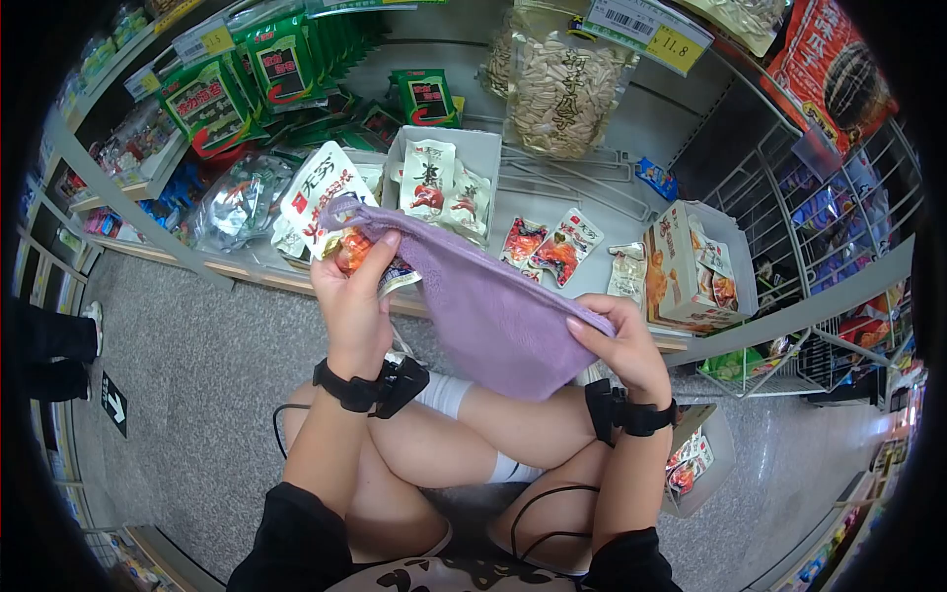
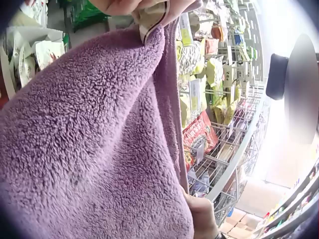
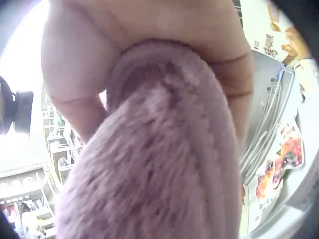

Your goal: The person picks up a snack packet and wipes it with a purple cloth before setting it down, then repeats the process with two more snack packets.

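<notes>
A fuzzy purple towel [image 1: 483,306] hangs folded between both hands in front of the shelf. My left hand [image 1: 353,301] pinches its left corner, thumb on top, together with a white and red snack packet [image 1: 324,189] that sticks up past the towel. At the other corner, my right hand [image 1: 631,345] grips the towel between thumb and fingers. The left wrist view shows the towel's plush surface [image 2: 89,114] sagging, and the right hand [image 2: 203,214] at its far end. Close up in the right wrist view, the bunched towel [image 3: 149,149] comes out between thumb and fingers.
Behind the towel, an open white box [image 1: 483,143] of packets stands on the shelf. Loose packets [image 1: 557,247] and a printed carton [image 1: 681,261] are to its right. Green seaweed bags [image 1: 212,104] fill the left. Another box [image 1: 705,464] sits on the floor beside the right forearm.
</notes>
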